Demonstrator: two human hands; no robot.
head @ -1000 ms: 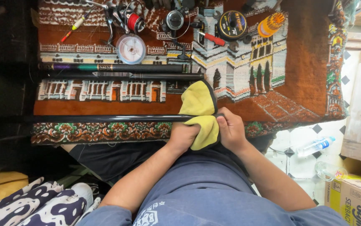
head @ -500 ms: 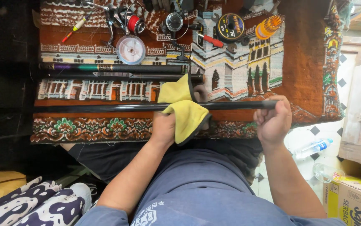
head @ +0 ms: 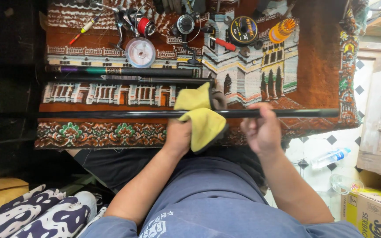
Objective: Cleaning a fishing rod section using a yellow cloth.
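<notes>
Left hand (head: 178,134) clamping yellow cloth (head: 201,117) around black rod section (head: 111,114); right hand (head: 263,130) gripping bare shaft. Looking light, stiff, slick, probably fragile; gripping near middle.

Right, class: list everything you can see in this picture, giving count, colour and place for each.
rod: 1, black, held across the rug
cloth: 1, yellow, wrapped round the rod
spare rods: 2, dark, lying on the rug above
reels: 2, top of the rug
line spools: 3, clear, black, orange, top
rug: 1, brown, patterned
bottles: 2, clear, floor at right
box: 1, cardboard, bottom right
left hand: grips the cloth
right hand: grips the rod
</notes>
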